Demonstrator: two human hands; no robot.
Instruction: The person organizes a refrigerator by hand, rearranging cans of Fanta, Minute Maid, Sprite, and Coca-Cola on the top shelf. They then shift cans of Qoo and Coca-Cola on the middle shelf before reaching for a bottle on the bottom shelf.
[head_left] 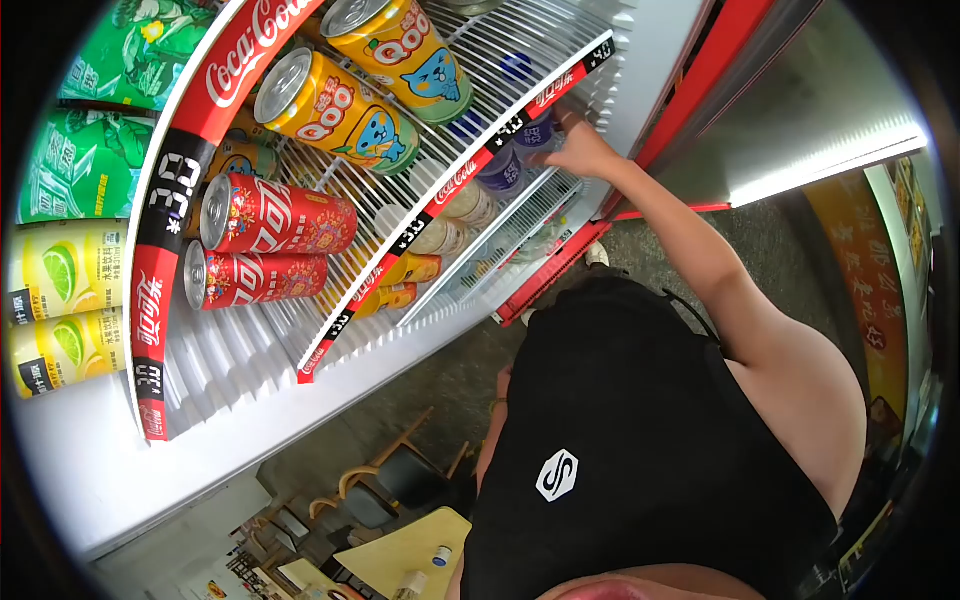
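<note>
While green leaf-printed packs (95, 60) and lime-printed cartons (65, 270) fill the cooler's nine o'clock edge, two red cola cans (270, 215) sit just behind a red shelf rail (150, 300), with orange cartoon-faced cans (340, 110) close above them at eleven o'clock. Past a second rail, a person in a black top stretches the right hand (582, 150) at full reach to a lower wire shelf (520, 215) at about one o'clock. The fingers are spread, tips and thumb against a blue-labelled bottle (538, 132) that stands on that shelf beside a purple-topped can (500, 170). Whether they have closed round the bottle cannot be told. The left hand is hidden beside the torso; only a strip of forearm shows near six o'clock.

The likeliest slip is a fingertip hold at arm's length. A chilled, possibly wet bottle could twist free and drop past the shelf edge toward the shoe (597, 255) on the floor. The wrist could also nudge the purple-topped can against the pale cans (450, 215) beside it. At two o'clock the open door (800, 110) hangs near the outstretched arm and could swing in on it.
</note>
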